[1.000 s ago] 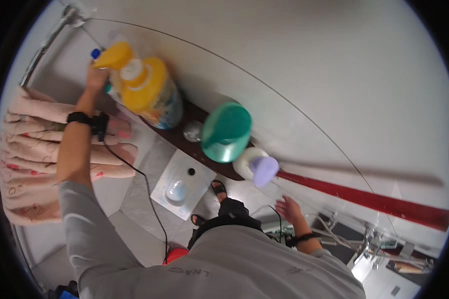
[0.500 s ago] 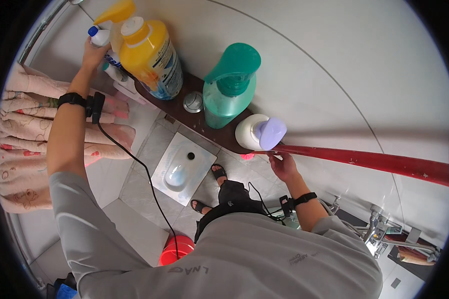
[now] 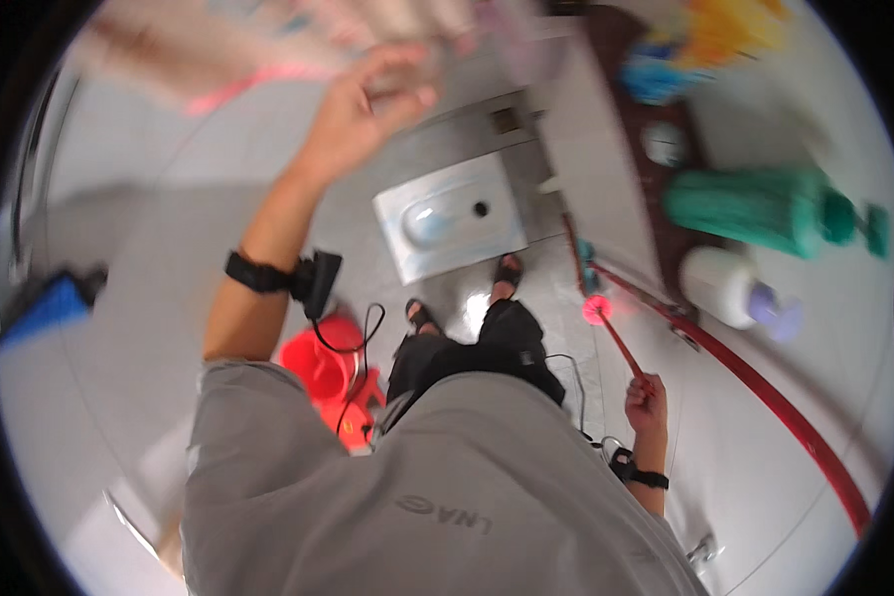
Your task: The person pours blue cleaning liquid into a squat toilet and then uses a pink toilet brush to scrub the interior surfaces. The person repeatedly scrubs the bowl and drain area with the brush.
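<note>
My right hand [image 3: 646,399] is closed around the thin red handle of a brush [image 3: 600,308], whose pink head hangs near the floor beside the wall. My left hand [image 3: 368,107] is raised in front of me, fingers loosely curled and apart, holding nothing; a black band with a small device and cable sits on its wrist. A white floor-level toilet pan [image 3: 451,221] lies below, between the two hands. On a dark ledge at the right stand a green bottle [image 3: 765,209], a white bottle with a lilac cap [image 3: 735,290] and a blurred yellow bottle [image 3: 710,35].
A red bucket [image 3: 318,366] stands on the grey tiled floor by my left leg. A red pipe [image 3: 785,407] runs along the white wall at the right. A blue object [image 3: 45,308] lies at the far left. My sandalled feet [image 3: 507,270] stand just behind the pan.
The view has swung down from the ledge toward the floor. My left hand has left the bottles and is raised empty. My right hand, which reached toward the ledge, now grips the red-handled brush.
</note>
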### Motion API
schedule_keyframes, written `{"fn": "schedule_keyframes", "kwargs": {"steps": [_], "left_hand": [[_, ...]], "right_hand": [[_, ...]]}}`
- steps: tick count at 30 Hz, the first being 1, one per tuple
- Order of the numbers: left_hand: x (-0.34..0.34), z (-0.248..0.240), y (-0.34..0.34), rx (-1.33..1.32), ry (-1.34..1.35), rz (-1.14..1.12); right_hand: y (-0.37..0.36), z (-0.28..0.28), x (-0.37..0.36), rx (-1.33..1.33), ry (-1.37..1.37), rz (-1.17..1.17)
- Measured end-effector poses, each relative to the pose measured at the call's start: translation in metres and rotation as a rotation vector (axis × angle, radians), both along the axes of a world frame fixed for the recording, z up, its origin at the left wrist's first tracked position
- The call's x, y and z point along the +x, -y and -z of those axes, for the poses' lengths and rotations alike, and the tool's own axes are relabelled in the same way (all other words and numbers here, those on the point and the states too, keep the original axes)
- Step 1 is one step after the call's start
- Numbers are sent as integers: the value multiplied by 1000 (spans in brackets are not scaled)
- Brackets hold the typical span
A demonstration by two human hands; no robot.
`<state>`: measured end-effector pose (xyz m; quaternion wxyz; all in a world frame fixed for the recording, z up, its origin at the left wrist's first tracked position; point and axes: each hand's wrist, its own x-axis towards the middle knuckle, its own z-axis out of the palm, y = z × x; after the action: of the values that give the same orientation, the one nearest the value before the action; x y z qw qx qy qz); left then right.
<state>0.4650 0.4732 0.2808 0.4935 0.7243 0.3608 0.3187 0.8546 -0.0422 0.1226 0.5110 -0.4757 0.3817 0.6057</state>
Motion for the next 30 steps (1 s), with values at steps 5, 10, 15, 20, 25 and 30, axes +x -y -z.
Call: {"fn": "schedule_keyframes", "kwargs": {"steps": [5,10,15,20,25,30], "left_hand": [[-262,123,281,-512,-579,-563],[-360,204,597,-889,-926,-946],[-355,299,813,-1655,-717,-634],[-357,342,827,-1662,-382,-664],[-370,342,831,-1690,-410,-638],[-399,407,890,-1675,-443,-681]], "right_hand": [[-21,30,-27,77,-33,-444],[-84,-2,-98,5,261,-834],[-98,5,-228,52,433,-956],[-89,34,-361,-84,432,-1134],[-93,38,-421,-94,372,-1294],[-79,50,-435,-33,420,-1464]]}}
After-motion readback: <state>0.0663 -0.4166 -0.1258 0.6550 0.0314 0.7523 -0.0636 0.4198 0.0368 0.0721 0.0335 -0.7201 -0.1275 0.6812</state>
